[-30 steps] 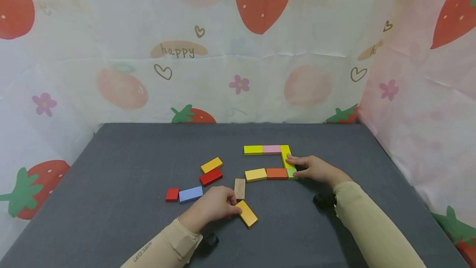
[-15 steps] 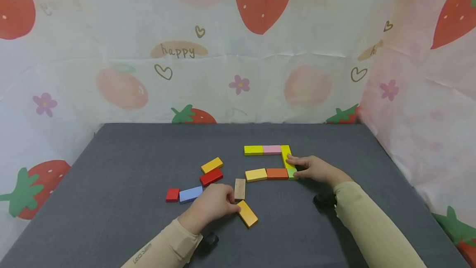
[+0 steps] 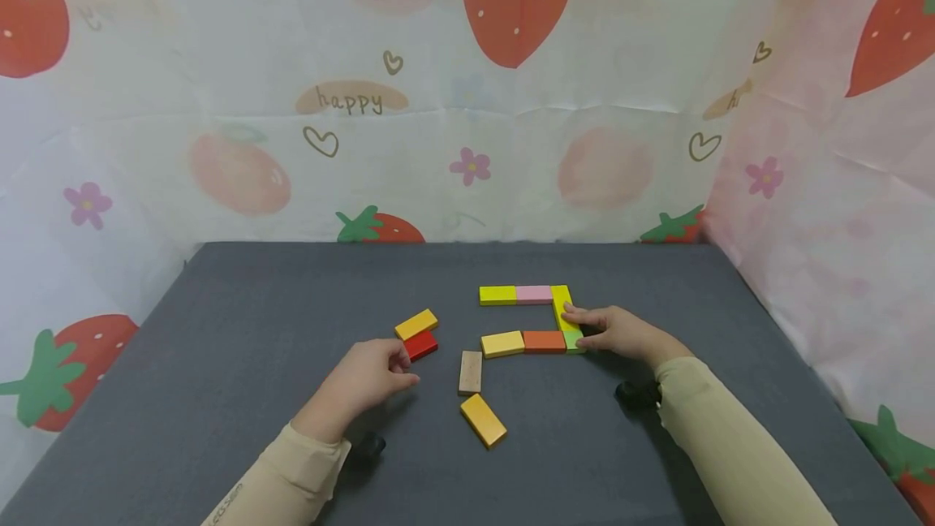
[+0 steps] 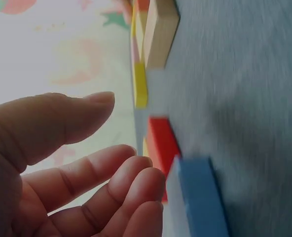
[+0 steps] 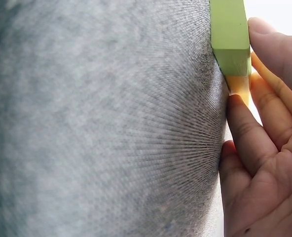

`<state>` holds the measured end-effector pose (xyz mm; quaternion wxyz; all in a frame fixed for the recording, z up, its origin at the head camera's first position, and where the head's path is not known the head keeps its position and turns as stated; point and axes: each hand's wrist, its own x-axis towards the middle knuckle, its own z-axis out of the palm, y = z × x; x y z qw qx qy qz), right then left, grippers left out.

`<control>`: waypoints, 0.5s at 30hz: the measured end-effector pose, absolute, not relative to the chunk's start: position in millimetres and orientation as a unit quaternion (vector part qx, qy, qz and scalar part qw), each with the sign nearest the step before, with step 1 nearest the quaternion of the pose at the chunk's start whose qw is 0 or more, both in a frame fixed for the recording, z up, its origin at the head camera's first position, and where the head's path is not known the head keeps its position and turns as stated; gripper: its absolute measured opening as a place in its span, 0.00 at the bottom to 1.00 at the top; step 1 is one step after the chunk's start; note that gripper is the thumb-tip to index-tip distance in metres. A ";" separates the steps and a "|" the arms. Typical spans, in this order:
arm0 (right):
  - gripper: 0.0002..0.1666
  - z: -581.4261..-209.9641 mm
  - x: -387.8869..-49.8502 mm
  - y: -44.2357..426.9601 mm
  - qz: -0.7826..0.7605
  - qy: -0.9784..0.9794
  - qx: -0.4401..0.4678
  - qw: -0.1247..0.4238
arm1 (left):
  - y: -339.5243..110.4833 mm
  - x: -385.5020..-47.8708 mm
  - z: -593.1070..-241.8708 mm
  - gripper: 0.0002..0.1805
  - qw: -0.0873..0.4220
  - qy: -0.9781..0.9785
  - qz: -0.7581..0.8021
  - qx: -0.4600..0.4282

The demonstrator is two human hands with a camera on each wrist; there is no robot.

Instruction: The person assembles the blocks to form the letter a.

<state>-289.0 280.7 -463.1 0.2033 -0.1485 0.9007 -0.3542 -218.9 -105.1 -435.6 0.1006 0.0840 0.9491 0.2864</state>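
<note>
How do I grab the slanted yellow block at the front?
I'd pinch the front yellow block across its middle, by the two long sides, coming down from above. It lies flat, and nothing sits against those sides. Its far end is close to the wooden block, so a grip there might bump it.

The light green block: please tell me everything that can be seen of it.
The light green block has flat faces, straight edges and a smooth, painted-looking surface. It lies on the dark table, at the right end of a row, with the orange block at its left and a yellow block behind it. The right hand seems to touch it with the thumb.
</note>
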 end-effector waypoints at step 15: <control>0.35 -463.1 -289.2 281.0 -0.359 0.898 -0.147 0.206 | -146.9 -230.8 -441.0 0.07 0.113 0.947 0.299 0.042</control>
